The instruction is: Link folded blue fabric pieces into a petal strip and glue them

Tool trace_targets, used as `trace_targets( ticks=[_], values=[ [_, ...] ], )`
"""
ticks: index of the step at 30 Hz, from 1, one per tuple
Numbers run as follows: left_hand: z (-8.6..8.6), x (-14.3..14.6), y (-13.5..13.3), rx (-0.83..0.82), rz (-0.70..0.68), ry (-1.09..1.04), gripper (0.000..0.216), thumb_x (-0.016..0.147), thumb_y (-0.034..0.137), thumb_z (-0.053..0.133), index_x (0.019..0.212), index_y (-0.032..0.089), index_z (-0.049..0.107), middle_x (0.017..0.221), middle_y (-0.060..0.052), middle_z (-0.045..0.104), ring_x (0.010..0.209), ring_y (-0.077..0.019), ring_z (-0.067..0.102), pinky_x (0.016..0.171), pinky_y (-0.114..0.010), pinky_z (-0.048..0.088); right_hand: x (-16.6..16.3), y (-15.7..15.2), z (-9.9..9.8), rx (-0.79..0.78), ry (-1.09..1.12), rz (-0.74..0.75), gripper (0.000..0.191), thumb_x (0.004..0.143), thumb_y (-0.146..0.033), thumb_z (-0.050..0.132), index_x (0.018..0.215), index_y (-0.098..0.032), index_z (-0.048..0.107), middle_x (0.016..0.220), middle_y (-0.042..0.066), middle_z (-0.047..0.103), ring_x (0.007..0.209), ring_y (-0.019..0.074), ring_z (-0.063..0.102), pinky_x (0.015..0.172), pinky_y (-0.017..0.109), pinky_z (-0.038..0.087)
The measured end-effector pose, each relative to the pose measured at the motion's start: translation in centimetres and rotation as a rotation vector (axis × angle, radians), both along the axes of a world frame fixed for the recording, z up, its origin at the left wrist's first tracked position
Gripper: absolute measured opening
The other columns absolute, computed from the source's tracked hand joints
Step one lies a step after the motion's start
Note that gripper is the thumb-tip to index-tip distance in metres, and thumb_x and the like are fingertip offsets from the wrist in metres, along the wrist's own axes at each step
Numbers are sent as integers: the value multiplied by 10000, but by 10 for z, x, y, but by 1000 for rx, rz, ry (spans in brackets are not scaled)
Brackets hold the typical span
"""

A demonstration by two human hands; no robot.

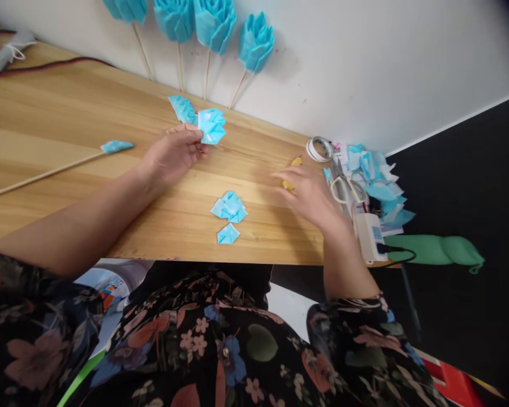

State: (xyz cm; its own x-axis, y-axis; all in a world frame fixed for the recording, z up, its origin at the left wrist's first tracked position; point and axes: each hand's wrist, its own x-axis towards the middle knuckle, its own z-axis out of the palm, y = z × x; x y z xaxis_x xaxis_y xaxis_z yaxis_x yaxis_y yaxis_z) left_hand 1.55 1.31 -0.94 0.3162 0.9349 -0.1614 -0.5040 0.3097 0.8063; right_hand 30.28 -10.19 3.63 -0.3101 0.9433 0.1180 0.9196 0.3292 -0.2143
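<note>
My left hand (pixel 175 152) pinches a folded blue paper piece (pixel 211 125) just above the wooden table (pixel 68 118); another blue piece (pixel 182 108) lies right behind it. My right hand (pixel 307 192) rests low over the table at the right, blurred, its fingers curled around a small yellow object (pixel 296 162) that shows partly beyond them. Between the hands, near the front edge, lie a cluster of folded blue papers (pixel 229 206) and a single folded piece (pixel 228 234).
Blue paper flowers on sticks (pixel 214 22) lean on the wall. A long stick with a blue tip (pixel 116 147) lies at left. At right sit a tape roll (pixel 319 148), scissors (pixel 346 189), a white device (pixel 369 236) with cable, and a heap of blue paper scraps (pixel 382 181).
</note>
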Motion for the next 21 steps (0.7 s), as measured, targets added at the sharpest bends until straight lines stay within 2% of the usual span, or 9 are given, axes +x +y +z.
trace_targets(
  ticks=[3, 5, 8, 11, 16, 21],
  values=[
    [-2, -2, 1, 29, -22, -6, 135, 795, 163, 742, 716, 193, 636, 694, 3, 682, 635, -108, 618, 651, -237, 492, -43, 3, -4, -132, 86, 209, 200, 993, -248, 586, 1121, -233, 739, 1124, 79, 742, 1094, 258, 654, 974, 418, 487],
    [-4, -4, 2, 43, -34, -3, 120, 796, 171, 744, 728, 192, 648, 704, 1, 682, 651, -110, 619, 671, -244, 493, -61, 8, -6, -195, 87, 279, 203, 1006, -246, 563, 1107, -222, 738, 1079, 80, 735, 1056, 244, 643, 940, 390, 482],
    [-6, -5, 3, 45, -27, 46, 136, 774, 213, 784, 732, 216, 655, 720, -15, 698, 685, -141, 628, 687, -268, 496, -71, 15, -8, -243, 73, 338, 193, 985, -240, 607, 1139, -212, 719, 1110, 89, 717, 1074, 244, 619, 941, 378, 461],
    [-5, -4, 3, 33, -29, 87, 166, 754, 242, 814, 736, 230, 649, 730, -26, 707, 710, -164, 640, 694, -283, 496, -71, 19, -8, -275, 65, 361, 153, 957, -226, 647, 1095, -210, 711, 1099, 84, 704, 1069, 243, 598, 933, 373, 442],
    [-3, -3, 2, 15, -35, 14, 148, 769, 164, 768, 729, 193, 629, 699, 7, 677, 646, -117, 616, 684, -262, 476, -67, 18, -9, -263, 68, 294, 40, 923, -239, 692, 940, -204, 687, 980, 64, 683, 983, 233, 586, 860, 352, 423],
    [-5, -3, 3, 28, -38, 66, 190, 750, 230, 824, 739, 207, 636, 709, -14, 700, 725, -174, 668, 710, -297, 482, -62, 15, -13, -286, 96, 304, 138, 969, -283, 638, 1083, -224, 690, 1053, 70, 709, 1031, 237, 613, 892, 361, 446]
  ],
)
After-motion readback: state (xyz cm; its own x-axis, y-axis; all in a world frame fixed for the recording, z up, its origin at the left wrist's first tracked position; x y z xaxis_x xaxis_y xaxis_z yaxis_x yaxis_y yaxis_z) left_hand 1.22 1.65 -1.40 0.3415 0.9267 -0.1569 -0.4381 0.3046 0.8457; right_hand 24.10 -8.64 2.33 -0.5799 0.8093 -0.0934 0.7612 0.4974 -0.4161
